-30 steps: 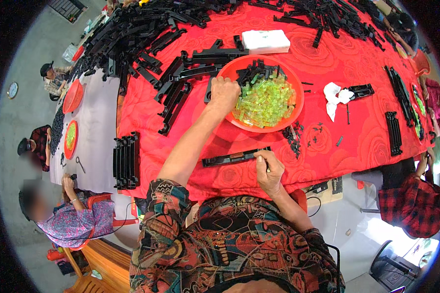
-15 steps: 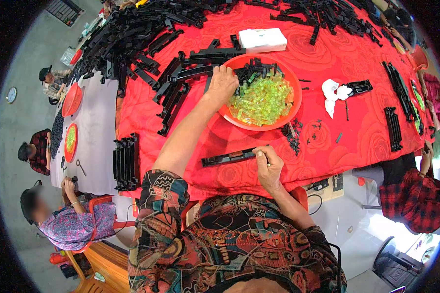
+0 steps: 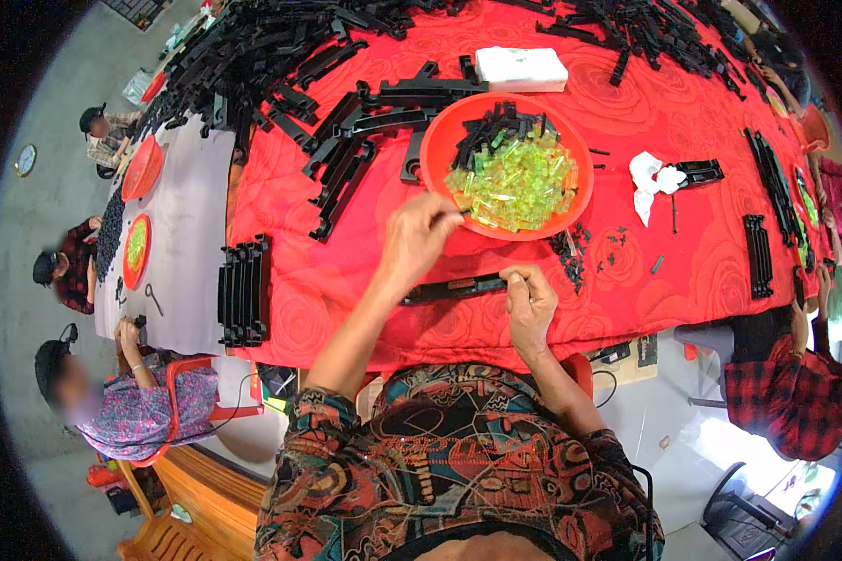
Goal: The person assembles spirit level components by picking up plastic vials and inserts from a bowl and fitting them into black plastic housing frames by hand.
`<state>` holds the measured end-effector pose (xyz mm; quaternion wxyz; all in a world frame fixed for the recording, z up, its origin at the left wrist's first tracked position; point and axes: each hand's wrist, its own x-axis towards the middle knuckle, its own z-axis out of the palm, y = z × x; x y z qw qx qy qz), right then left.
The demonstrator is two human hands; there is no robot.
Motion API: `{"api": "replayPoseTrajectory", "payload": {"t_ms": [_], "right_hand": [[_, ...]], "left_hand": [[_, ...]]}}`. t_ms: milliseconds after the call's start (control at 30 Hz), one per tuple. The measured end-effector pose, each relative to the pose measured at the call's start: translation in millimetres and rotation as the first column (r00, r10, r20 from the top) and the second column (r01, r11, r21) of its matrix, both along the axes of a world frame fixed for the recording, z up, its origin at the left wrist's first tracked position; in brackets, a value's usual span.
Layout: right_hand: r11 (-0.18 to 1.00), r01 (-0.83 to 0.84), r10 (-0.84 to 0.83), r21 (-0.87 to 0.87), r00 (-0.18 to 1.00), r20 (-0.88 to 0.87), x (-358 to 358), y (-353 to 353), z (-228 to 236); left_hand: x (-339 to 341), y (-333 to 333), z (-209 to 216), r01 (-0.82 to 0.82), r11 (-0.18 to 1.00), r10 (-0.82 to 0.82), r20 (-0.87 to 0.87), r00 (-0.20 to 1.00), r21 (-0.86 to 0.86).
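Note:
My right hand (image 3: 531, 304) is closed on the right end of a long black plastic bar (image 3: 457, 289), which lies crosswise just above the red tablecloth or on it; I cannot tell which. A reddish patch shows along the bar's middle. My left hand (image 3: 412, 245) has its fingers pinched together above the bar, beside the near left rim of a red bowl (image 3: 429, 178). A small dark piece (image 3: 463, 212) seems to stick out from those fingertips. Inside the bowl are yellow-green translucent pieces (image 3: 519, 187) and small black pieces (image 3: 496, 126).
Loose black bars (image 3: 346, 187) lie left of the bowl, below a large heap (image 3: 234, 75). A row of bars (image 3: 243, 292) stands at the left edge. Near the bowl are a white block (image 3: 521, 70), crumpled tissue (image 3: 647, 187) and black scraps (image 3: 573, 252). Other people sit around.
My left hand has left the black pieces at the bowl's left side and come toward me, close to the bar. My right hand stays on the bar's right end.

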<state>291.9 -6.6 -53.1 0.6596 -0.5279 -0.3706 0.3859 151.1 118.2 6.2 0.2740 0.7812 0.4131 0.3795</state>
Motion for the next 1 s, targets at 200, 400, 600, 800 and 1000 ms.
{"api": "replayPoseTrajectory", "payload": {"t_ms": [200,400,600,800,1000], "right_hand": [[0.984,-0.064,0.005,0.167,0.943,0.333,4.4,4.0,20.3],[0.962,-0.189,0.099,0.195,0.913,0.396,7.1,4.1,25.1],[0.983,-0.182,0.165,0.017,0.923,0.347,8.2,1.0,15.1],[0.943,-0.274,0.301,-0.188,0.945,0.130,-1.5,-2.3,14.3],[0.935,-0.311,0.336,-0.171,0.931,0.141,-1.8,-7.9,10.1]], "left_hand": [[-8.0,-48.2,-14.4,0.306,0.735,-0.004,0.448,0.894,-0.605],[-18.2,-58.0,-18.6,0.466,0.506,0.021,0.551,0.834,-0.726],[-20.0,-79.4,-23.8,0.448,0.561,0.124,0.606,0.786,-0.696],[-28.5,-89.5,-44.6,0.301,0.690,0.123,0.517,0.847,-0.658],[-30.8,-96.4,-44.9,0.039,0.917,0.082,0.284,0.955,-0.396]]}}
